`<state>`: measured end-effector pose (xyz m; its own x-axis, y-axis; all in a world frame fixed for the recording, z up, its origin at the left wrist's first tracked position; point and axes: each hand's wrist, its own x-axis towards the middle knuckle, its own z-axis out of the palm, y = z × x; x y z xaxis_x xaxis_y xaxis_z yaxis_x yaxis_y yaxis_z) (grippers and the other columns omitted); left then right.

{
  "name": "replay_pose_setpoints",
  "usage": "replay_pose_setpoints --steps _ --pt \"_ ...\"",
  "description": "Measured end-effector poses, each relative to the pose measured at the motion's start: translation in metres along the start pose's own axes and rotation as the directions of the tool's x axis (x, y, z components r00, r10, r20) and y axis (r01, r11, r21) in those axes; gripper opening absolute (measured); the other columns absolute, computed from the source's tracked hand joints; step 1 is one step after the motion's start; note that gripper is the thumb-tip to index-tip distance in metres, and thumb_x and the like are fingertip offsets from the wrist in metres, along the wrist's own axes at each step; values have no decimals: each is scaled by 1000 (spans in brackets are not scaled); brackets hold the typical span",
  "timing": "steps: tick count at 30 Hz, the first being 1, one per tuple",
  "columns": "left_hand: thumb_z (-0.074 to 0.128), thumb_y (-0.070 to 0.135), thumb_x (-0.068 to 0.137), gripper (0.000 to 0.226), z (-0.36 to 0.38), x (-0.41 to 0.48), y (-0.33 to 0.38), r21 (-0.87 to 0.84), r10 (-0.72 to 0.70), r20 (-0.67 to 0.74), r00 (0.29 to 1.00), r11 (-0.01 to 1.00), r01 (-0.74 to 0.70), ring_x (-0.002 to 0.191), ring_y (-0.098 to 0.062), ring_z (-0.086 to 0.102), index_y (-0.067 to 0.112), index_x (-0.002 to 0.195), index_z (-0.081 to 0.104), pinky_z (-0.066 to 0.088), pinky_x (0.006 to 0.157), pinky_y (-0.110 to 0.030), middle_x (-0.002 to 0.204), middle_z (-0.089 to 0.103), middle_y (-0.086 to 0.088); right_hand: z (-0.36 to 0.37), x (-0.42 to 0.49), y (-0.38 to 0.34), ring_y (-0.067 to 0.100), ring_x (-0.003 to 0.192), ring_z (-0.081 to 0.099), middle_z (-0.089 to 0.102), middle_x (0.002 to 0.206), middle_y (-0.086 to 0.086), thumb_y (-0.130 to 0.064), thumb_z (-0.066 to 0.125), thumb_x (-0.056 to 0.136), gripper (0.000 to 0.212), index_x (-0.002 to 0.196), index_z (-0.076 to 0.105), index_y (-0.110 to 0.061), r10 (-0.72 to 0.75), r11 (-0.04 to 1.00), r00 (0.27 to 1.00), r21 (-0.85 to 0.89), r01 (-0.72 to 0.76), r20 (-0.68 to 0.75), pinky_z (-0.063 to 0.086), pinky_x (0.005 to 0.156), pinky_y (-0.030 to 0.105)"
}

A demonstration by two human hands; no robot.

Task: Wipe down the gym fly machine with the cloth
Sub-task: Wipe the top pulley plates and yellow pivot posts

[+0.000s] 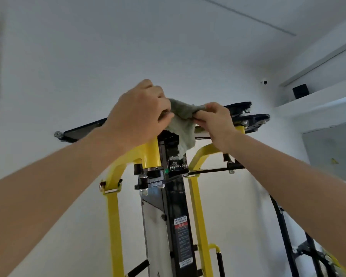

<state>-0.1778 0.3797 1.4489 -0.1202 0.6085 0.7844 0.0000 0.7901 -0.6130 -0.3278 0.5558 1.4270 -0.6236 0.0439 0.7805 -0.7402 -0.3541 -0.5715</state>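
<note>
I look up at the top of the yellow and black fly machine (pixel 175 196). A grey-green cloth (pixel 183 124) hangs between my two raised hands, in front of the machine's black top plates (pixel 254 121). My left hand (pixel 140 114) grips the cloth's left end with curled fingers. Fingers and thumb of my right hand (pixel 216 121) pinch its right end. The cloth's loose lower corner drapes down over the black centre column. Whether the cloth touches the machine's top I cannot tell.
Yellow arms (pixel 114 196) curve down on both sides of the column, with a black crossbar (pixel 214 170) at the right. A white wall stands behind. A shelf with a dark box (pixel 300 90) and a grey panel (pixel 330 150) are at the right.
</note>
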Motion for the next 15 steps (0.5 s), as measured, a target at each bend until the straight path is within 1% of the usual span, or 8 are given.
replay_pose_setpoints --steps 2,4,5,7,8,10,12,15 --pt "60 39 95 29 -3 12 -9 71 -97 58 994 993 93 95 -24 53 16 101 76 53 78 -44 96 70 -5 12 11 -9 17 90 67 69 96 2 -2 71 84 16 91 67 -16 -124 984 989 -120 134 85 57 82 31" --pt "61 45 95 28 0 18 -15 112 -185 169 968 980 168 90 -20 53 22 104 75 50 76 -40 92 69 -3 20 17 -12 5 82 64 70 90 -3 -5 68 87 13 93 73 -16 -138 968 948 -162 191 288 50 76 19" --pt "60 46 95 28 2 19 -17 112 -220 243 945 974 198 88 -20 55 24 105 74 49 76 -37 91 69 -1 24 18 -11 5 86 65 72 93 -1 -5 64 89 15 96 75 -13 -99 959 911 -205 194 401 48 77 17" --pt "57 45 97 26 8 18 -17 144 -258 364 895 965 219 86 -20 59 26 105 72 45 72 -34 90 68 2 27 21 -3 19 104 65 72 106 11 -4 58 91 22 106 74 -8 -26 913 833 -327 245 552 50 89 27" --pt "55 43 98 25 12 16 -16 172 -261 391 883 963 208 86 -20 59 25 104 70 41 69 -33 90 67 2 27 23 1 27 108 64 70 110 16 -5 57 91 25 110 72 -7 -20 880 812 -376 291 583 50 95 36" --pt "53 37 99 21 16 15 -13 190 -259 396 881 962 197 86 -21 60 23 101 68 34 68 -32 88 67 1 24 26 7 29 96 64 69 102 18 -4 59 89 25 110 71 -9 -46 825 797 -427 370 602 51 93 45" --pt "52 34 98 18 19 18 -9 184 -254 407 877 964 194 84 -22 60 23 94 66 35 68 -32 82 63 3 19 30 11 16 80 60 67 88 9 -3 62 87 23 105 71 -13 -68 809 779 -422 408 624 50 78 36" --pt "52 35 96 17 25 26 -6 237 -217 412 885 963 126 81 -21 57 25 85 60 33 68 -33 75 54 7 13 36 17 6 77 59 66 84 -6 -3 68 82 30 103 68 -24 -89 785 743 -412 462 664 44 71 20"
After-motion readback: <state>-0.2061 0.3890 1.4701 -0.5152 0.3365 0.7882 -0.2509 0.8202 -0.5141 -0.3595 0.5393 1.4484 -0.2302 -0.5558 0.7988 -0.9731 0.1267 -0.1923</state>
